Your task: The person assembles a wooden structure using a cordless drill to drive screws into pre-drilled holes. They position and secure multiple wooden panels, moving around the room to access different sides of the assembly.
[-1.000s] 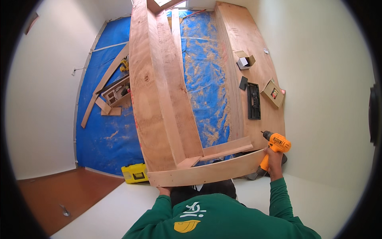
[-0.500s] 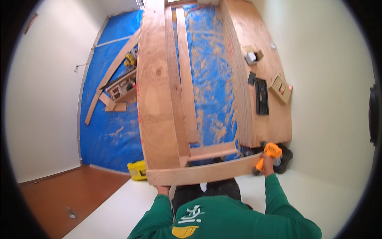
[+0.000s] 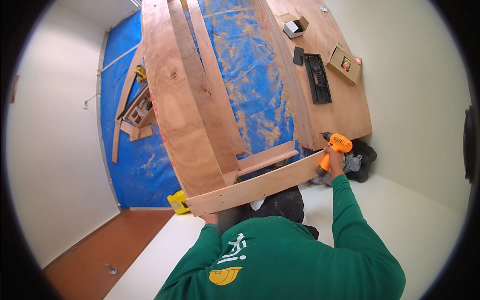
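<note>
Plywood board (image 3: 257, 186) spans the near end of a long wooden panel (image 3: 175, 100) above blue sheeting (image 3: 142, 177). The right hand (image 3: 335, 162) wraps around an orange drill (image 3: 340, 143) beside the board's right end; the left hand (image 3: 210, 218) meets its lower left edge, fingers hidden, so whether it pinches cannot be told. The step appears to be steadying the board; the next move seems to call for even support at both ends.

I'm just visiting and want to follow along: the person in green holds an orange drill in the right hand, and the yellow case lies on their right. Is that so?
Not quite: the yellow case lies on their left, near the left hand, as the head view shows. The orange drill is in the right hand.
</note>
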A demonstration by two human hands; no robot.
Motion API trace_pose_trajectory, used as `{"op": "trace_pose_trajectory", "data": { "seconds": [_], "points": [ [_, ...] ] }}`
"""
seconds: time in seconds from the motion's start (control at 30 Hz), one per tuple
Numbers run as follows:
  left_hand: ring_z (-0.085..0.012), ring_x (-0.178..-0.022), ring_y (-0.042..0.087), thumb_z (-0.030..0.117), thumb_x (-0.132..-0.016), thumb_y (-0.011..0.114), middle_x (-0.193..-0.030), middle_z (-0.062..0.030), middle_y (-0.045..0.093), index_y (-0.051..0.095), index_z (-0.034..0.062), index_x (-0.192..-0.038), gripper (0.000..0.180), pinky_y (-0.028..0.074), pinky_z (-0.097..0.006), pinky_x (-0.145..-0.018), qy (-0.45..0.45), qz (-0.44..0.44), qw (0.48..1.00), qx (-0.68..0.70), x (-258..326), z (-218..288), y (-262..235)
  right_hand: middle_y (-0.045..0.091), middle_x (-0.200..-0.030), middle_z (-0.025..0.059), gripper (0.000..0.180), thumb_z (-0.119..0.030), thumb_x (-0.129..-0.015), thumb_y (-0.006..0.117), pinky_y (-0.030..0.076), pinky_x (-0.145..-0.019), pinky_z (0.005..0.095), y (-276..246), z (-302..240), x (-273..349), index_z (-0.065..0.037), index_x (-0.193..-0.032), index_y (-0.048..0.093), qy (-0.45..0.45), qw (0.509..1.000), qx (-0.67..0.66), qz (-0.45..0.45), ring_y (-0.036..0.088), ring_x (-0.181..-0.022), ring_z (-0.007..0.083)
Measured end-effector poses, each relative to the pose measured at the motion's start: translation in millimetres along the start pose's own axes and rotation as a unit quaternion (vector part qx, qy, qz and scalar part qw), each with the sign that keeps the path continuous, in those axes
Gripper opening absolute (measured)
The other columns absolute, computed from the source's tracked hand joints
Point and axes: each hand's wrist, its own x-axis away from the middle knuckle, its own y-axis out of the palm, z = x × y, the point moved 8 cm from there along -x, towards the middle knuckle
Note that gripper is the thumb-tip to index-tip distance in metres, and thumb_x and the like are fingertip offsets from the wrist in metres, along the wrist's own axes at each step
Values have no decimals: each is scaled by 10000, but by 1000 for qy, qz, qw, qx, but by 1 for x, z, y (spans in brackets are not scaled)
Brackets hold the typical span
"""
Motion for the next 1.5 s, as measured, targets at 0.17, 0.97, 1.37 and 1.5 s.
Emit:
{"op": "trace_pose_trajectory", "data": {
  "seconds": [0.17,0.97,1.37,1.5],
  "points": [
    [-282,-1200,671,272,-874,790,-1320,-104,711,637,70,-1389,574,528,-439,-1069,53,-24,997,-53,-10,17,13,698,-1035,84,350,-26,-826,783,572,-811,390,19,-6,-21,-7,-1155,664,2,999,-30,-41,707,-904,239],
    [-386,-1426,528,534,-1121,460,-1651,-199,446,326,105,-1656,699,436,-577,-1120,-221,29,973,63,-14,21,-105,740,-1019,133,299,-171,-913,752,542,-887,404,-28,-30,56,18,-1127,667,-218,966,120,67,716,-931,286],
    [-193,-1120,657,330,-1079,643,-1273,-123,665,549,21,-1499,529,541,-342,-935,80,-123,961,-233,12,184,45,722,-789,56,271,-258,-959,735,543,-649,357,-73,-4,115,3,-1027,708,-95,990,101,20,701,-677,165],
    [-212,-1167,651,329,-1091,636,-1313,-145,662,523,18,-1533,553,527,-351,-997,132,-192,930,-283,37,214,171,723,-782,55,234,-225,-941,731,545,-656,371,-111,16,70,2,-996,714,-43,994,103,20,705,-679,180]
  ]
}}
